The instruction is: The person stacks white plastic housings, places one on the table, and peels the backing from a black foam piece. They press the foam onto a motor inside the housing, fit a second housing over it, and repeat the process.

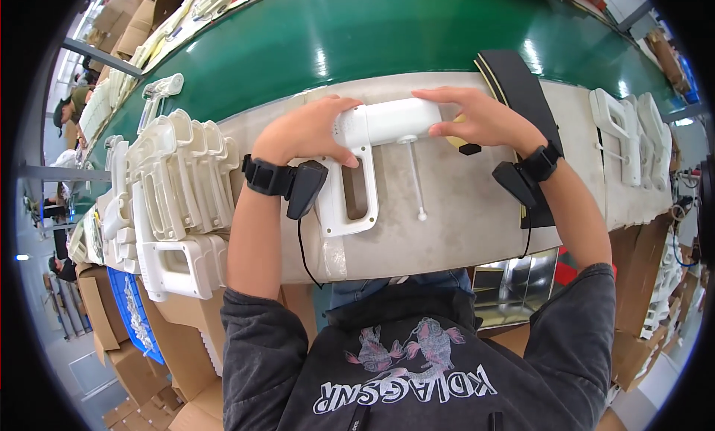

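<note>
A white plastic housing [402,121] with a barrel-like upper body and a looped handle lies across the worktable in front of me. My left hand [304,130] grips its left end, thumb over the top of the loop. At the barrel's right end, my right hand [480,118] holds on with thumb and fingers apart around the rim. A thin white rod [415,181] with a small ball tip extends from the barrel's underside toward me. Partly behind my right hand are a yellowish round piece and a small black piece [469,149].
Several similar white housings [175,178] are stacked at the left, and more white handle parts [629,137] lie at the right. A long black panel [525,96] rests beside my right forearm. Beyond the table runs a green conveyor surface [417,29]. A blue crate [134,312] stands low left.
</note>
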Available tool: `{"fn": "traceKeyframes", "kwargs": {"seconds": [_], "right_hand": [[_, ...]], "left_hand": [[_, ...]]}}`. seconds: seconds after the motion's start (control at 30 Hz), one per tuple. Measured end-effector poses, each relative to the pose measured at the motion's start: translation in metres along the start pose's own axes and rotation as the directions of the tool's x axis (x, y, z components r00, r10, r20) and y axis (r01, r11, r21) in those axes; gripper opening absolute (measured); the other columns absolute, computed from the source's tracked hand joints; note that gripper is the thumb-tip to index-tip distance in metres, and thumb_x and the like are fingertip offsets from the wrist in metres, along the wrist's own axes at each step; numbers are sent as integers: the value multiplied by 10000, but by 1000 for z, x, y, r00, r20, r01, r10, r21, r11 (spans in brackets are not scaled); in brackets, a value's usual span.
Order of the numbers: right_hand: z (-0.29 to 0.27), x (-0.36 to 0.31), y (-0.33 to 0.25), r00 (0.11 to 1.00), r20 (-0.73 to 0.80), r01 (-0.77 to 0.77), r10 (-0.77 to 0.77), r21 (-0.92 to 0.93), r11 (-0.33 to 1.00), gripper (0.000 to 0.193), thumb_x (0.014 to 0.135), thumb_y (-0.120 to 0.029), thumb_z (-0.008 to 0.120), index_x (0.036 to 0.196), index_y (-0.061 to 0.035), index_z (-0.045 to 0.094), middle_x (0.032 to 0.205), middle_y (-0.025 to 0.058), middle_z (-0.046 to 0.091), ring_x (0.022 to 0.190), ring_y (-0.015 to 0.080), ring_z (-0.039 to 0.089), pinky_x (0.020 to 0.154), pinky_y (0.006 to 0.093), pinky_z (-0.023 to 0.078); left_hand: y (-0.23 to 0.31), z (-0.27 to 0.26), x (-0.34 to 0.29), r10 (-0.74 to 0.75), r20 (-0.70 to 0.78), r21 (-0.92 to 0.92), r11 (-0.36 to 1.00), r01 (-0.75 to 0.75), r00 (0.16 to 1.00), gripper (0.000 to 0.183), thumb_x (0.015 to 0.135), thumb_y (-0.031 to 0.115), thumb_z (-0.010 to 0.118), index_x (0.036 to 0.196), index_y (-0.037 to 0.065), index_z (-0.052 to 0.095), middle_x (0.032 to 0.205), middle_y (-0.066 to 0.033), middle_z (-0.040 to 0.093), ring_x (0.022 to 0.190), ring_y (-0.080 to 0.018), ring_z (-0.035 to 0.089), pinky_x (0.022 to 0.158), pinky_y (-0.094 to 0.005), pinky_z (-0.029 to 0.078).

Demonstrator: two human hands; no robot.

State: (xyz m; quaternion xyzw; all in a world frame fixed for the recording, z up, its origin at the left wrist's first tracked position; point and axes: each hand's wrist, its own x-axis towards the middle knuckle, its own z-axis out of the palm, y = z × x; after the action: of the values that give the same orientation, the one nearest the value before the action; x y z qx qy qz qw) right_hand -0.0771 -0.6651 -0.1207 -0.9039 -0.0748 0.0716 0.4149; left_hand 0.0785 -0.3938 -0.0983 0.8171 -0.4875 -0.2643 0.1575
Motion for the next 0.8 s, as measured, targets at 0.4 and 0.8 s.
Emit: {"fn": "traceKeyframes", "kwargs": {"seconds": [0.4, 0.8], "right_hand": [[6, -40, -40, 958, 253, -262, 134, 587, 766, 641, 851, -194, 767, 1397, -12, 484, 1305, 87, 593, 1171, 150, 554, 1018, 296, 428], [42, -126, -104, 988, -77, -77, 131, 490, 868, 495, 823, -192, 807, 1223, -3, 584, 1095, 72, 647, 988, 132, 647, 850, 289, 548]], "left_hand": [[50, 16, -67, 106, 8, -163, 981, -104, 994, 844, 604, 335, 891, 1288, 8, 519, 1175, -187, 537, 1126, -377, 559, 987, -406, 466], [125, 42, -136, 139, -128, -24, 989, -143, 982, 770, 660, 164, 841, 1315, 67, 448, 1151, -129, 574, 1019, -364, 602, 871, -429, 495]]}}
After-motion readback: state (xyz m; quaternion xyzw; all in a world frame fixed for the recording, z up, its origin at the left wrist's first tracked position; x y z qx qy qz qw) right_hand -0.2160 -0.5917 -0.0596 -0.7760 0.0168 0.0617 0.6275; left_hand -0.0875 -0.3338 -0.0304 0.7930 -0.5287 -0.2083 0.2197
